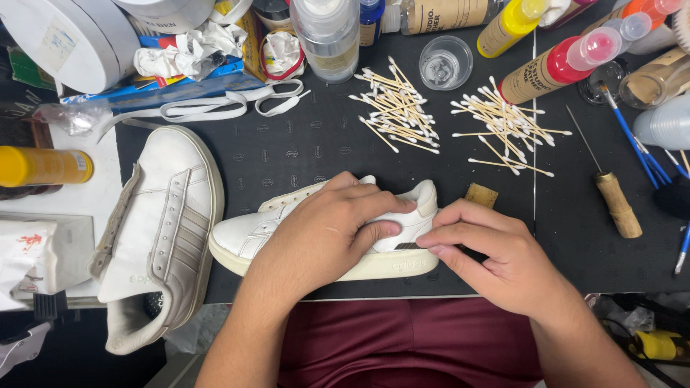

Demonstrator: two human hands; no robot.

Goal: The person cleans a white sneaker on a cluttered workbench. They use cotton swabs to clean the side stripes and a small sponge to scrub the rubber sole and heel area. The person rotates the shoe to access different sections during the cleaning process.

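A white sneaker (251, 233) lies on its side on the black mat (302, 144), toe to the left and heel to the right. My left hand (334, 233) lies over its middle and presses it down, thumb along the side. My right hand (496, 255) is at the heel end, fingertips pinching something small and dark against the shoe's side just above the sole. What that small thing is I cannot tell. A second white sneaker (162, 233) without laces lies to the left, half off the mat.
Two heaps of cotton swabs (399, 108) (503, 126) lie behind the shoe. Bottles (557, 65), a clear cup (445, 61), blue brushes (640, 144), a wooden-handled awl (614, 197), white laces (215, 108) and a yellow can (43, 165) ring the mat.
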